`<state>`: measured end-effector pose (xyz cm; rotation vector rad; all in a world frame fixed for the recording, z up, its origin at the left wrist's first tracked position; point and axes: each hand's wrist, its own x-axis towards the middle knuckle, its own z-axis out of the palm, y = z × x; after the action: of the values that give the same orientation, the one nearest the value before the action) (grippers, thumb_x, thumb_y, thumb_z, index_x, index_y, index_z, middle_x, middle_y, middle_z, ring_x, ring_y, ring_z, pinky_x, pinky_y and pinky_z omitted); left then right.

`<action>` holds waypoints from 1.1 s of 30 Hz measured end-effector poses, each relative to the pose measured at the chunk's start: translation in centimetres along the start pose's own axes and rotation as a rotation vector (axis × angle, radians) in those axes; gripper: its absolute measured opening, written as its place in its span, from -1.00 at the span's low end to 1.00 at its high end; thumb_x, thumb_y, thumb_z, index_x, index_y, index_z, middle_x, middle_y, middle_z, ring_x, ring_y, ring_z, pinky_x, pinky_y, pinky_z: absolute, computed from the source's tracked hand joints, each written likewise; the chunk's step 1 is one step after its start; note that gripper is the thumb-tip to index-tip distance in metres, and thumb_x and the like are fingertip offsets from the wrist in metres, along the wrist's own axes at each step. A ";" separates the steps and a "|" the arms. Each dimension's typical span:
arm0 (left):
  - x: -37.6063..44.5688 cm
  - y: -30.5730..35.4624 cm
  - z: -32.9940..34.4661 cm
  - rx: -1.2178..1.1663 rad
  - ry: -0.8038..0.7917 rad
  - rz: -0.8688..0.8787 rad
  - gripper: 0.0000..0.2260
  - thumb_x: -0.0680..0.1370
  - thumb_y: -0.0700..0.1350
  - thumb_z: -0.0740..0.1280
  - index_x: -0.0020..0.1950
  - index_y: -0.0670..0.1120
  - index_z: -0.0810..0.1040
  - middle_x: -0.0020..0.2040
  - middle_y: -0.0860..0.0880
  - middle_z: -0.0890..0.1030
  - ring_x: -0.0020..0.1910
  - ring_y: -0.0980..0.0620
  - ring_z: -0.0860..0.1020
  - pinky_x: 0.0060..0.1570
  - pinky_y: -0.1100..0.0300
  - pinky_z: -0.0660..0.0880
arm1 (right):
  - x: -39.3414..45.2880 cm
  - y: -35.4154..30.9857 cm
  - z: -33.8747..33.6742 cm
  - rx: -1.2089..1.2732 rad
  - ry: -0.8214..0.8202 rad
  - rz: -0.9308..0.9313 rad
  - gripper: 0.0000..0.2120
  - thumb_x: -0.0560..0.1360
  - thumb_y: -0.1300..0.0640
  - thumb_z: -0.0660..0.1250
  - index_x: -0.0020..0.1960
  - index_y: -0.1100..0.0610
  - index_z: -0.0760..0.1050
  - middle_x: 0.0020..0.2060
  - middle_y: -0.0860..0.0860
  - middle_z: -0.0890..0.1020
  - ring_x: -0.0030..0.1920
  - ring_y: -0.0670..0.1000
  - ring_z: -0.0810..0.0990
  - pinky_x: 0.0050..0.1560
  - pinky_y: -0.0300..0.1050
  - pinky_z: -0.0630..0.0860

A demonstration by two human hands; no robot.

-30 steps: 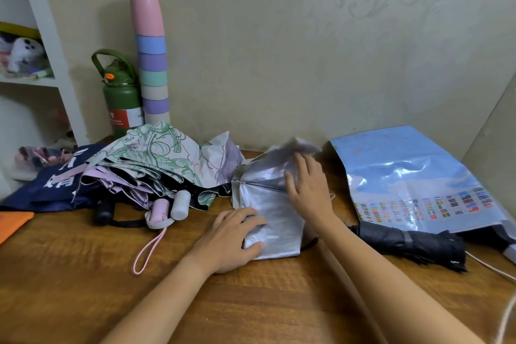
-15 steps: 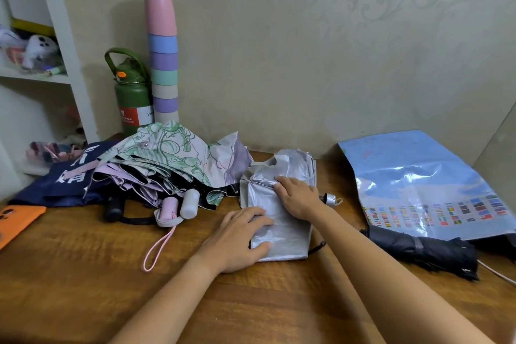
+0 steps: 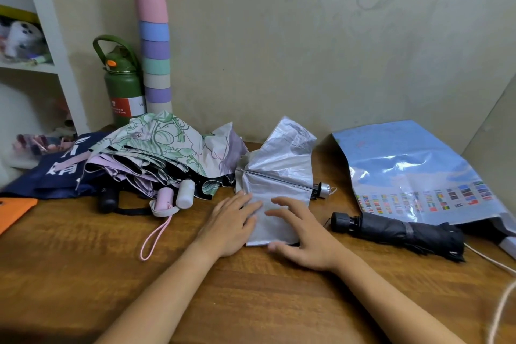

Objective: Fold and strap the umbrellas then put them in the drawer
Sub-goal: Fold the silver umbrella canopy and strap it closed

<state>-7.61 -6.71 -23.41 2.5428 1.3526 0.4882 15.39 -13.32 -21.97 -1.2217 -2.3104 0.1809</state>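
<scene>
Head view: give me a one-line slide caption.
Both hands, left hand and right hand, flatten a silver umbrella on the wooden table.

Bare wooden table (image 3: pixel 83 274) open along the near edge. Far left blocked by floral umbrella pile (image 3: pixel 164 156); right by rolled black umbrella (image 3: pixel 399 232) and blue bag (image 3: pixel 413 165). Narrow gaps beside silver umbrella (image 3: pixel 279 176) (left one tighter).

We saw dim, warm indoor light, white glare on the blue plastic bag (image 3: pixel 413 165), soft shadow behind the stacked cups (image 3: pixel 155 45), motion blur on the right hand (image 3: pixel 304 234), wide-angle bending at the edges.
</scene>
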 end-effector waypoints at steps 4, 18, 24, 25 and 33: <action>0.2 0.0 -0.2 -0.119 0.006 -0.002 -0.62 0.74 0.08 0.04 0.56 0.24 0.32 0.63 0.16 0.21 0.63 0.21 0.02 0.59 0.10 -0.06 | -0.2 -0.3 0.3 -0.060 0.041 -0.052 -0.67 0.55 0.01 0.37 0.30 0.03 0.52 0.37 -0.08 0.48 0.38 -0.10 0.46 0.40 -0.18 0.38; -0.9 0.3 -1.9 -0.597 0.313 0.027 -0.80 0.59 -0.25 0.40 -0.04 0.08 0.57 -0.06 0.15 0.70 0.04 0.20 0.65 0.08 0.22 0.55 | -0.6 -0.8 -0.1 -0.039 0.342 0.068 -0.56 0.53 -0.12 0.44 0.32 0.03 0.46 0.20 -0.13 0.54 0.24 -0.12 0.51 0.29 -0.20 0.38; -1.0 0.0 -2.0 -0.592 0.230 -0.010 -0.77 0.56 -0.02 0.47 0.17 0.16 0.54 0.13 0.20 0.65 0.20 0.22 0.58 0.28 0.06 0.52 | -0.1 -0.3 -0.5 0.014 0.484 0.129 -0.95 0.62 0.12 0.34 -0.01 0.04 0.57 -0.15 -0.20 0.59 -0.13 -0.15 0.55 -0.08 -0.12 0.46; -0.9 -0.1 -1.9 -0.552 0.175 -0.013 -0.62 0.51 0.06 0.50 0.27 0.21 0.45 0.22 0.22 0.60 0.27 0.22 0.53 0.31 0.09 0.48 | -0.2 -0.3 -0.7 0.063 0.496 0.164 -0.90 0.64 0.10 0.33 -0.04 0.03 0.58 -0.19 -0.18 0.60 -0.16 -0.13 0.57 -0.11 -0.09 0.49; 0.1 -0.2 -0.8 -0.312 0.138 -0.021 -0.86 0.55 -0.21 0.32 0.05 0.01 0.54 -0.03 0.09 0.62 0.00 0.09 0.57 0.08 -0.03 0.55 | -0.5 -0.4 -0.8 0.233 0.444 0.189 -0.64 0.68 -0.04 0.21 -0.21 0.08 0.57 -0.27 -0.06 0.61 -0.19 -0.01 0.60 -0.11 0.08 0.51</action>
<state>-8.02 -6.45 -22.77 2.2746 1.2331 0.8144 15.72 -14.07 -21.28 -1.2168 -1.7444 0.2136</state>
